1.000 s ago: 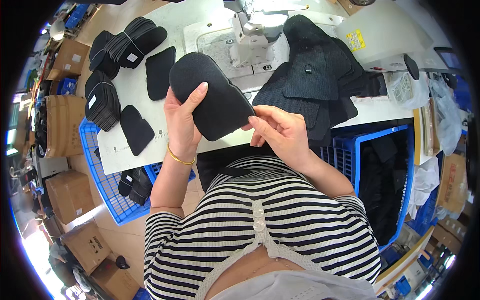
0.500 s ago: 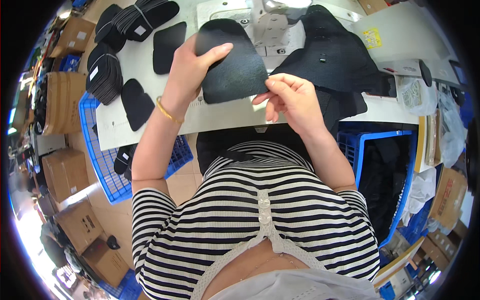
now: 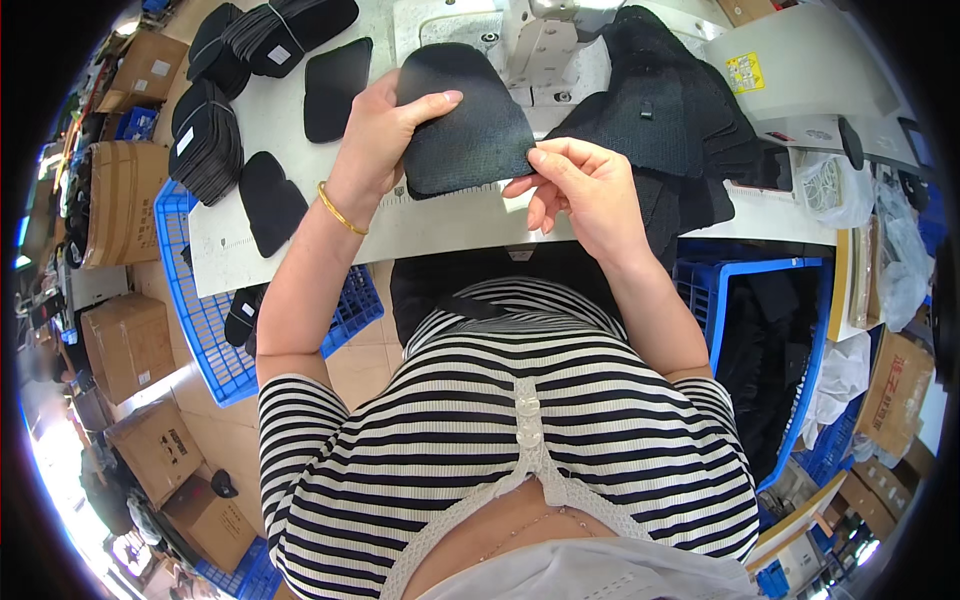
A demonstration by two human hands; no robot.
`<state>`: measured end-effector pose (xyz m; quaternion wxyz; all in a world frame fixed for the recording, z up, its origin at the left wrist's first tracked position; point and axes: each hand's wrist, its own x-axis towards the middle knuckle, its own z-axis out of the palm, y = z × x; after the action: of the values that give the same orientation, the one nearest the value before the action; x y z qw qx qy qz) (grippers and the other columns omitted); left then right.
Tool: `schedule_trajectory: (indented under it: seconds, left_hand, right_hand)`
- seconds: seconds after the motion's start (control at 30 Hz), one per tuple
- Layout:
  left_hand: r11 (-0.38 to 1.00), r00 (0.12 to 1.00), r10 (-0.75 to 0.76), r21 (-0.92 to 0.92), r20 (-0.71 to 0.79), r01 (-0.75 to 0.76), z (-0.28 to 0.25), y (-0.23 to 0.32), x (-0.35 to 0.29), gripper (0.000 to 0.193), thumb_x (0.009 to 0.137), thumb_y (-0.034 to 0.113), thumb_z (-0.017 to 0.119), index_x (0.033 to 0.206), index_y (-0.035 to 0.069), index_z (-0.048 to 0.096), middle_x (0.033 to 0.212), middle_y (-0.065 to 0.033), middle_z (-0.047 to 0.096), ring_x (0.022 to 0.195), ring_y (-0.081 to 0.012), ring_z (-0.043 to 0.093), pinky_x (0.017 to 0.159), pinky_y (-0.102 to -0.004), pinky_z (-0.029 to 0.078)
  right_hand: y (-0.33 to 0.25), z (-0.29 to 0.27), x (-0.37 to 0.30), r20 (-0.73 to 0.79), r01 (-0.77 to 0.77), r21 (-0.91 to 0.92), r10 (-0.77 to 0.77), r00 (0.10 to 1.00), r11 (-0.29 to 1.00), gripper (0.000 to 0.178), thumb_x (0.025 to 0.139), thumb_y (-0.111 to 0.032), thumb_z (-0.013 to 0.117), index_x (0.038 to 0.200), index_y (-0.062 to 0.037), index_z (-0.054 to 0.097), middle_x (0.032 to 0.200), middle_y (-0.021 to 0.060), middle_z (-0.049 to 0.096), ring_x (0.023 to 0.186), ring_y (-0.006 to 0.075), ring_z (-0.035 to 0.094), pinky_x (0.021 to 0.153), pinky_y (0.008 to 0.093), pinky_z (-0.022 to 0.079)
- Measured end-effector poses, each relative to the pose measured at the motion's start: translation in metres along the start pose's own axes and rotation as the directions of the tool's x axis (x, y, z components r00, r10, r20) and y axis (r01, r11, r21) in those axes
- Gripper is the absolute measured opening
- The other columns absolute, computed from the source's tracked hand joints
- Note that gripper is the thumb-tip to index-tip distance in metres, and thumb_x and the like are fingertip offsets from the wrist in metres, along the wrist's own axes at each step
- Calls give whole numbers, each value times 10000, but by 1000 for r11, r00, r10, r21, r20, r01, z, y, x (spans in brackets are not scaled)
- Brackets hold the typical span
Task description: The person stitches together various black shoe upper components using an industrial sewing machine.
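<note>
A black fabric piece (image 3: 468, 125) with rounded corners is held up over the front of the white table, between both my hands. My left hand (image 3: 385, 130) grips its left side, thumb on top and fingers out of sight beneath. At the piece's lower right corner, my right hand (image 3: 580, 190) pinches the edge between thumb and index finger, the other fingers loosely curled. Just beyond stands the sewing machine (image 3: 540, 50). Several dark fabric pieces (image 3: 650, 120) lie heaped to the right of it.
Banded stacks of black pieces (image 3: 207, 140) sit at the table's left, near two loose black pieces (image 3: 338, 90). Below the table edge are a blue basket (image 3: 215, 350) on the left and a blue crate (image 3: 820, 340) with dark material on the right. Cardboard boxes (image 3: 128, 205) line the left.
The held piece has tilted slightly, its lower edge a little higher. Both hands keep their hold. The heap on the right looks more spread out at its right edge.
</note>
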<state>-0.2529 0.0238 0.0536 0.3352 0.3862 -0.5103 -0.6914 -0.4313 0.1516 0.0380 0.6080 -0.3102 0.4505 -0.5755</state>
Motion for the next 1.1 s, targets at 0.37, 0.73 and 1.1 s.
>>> schedule_trajectory:
  seconds: [0.37, 0.73, 1.1]
  left_hand:
    - [898, 903, 428, -130, 30, -421, 24, 40, 10, 400, 820, -8, 687, 1191, -14, 535, 1075, -88, 638, 945, -148, 626, 859, -277, 514]
    - [973, 977, 210, 103, -20, -207, 37, 96, 48, 120, 787, -25, 662, 904, -28, 634, 869, -86, 666, 742, -149, 647, 646, -269, 522]
    - [972, 975, 224, 79, -3, -223, 37, 97, 58, 100, 772, 2, 709, 864, -11, 671, 829, -55, 659, 711, -123, 622, 641, -259, 494]
  right_hand:
    - [-42, 16, -7, 44, 499, -410, -530, 847, 763, 121, 876, -30, 608, 945, 68, 625, 719, 99, 687, 578, 91, 655, 490, 209, 507]
    - [-81, 11, 33, -32, 319, -106, -324, 945, 942, 170, 914, -97, 544, 878, 54, 613, 752, 146, 693, 518, 126, 635, 448, 215, 488]
    - [-77, 11, 35, -41, 325, -54, -328, 944, 944, 167, 910, -91, 551, 845, 56, 596, 745, 147, 689, 508, 129, 633, 437, 212, 476]
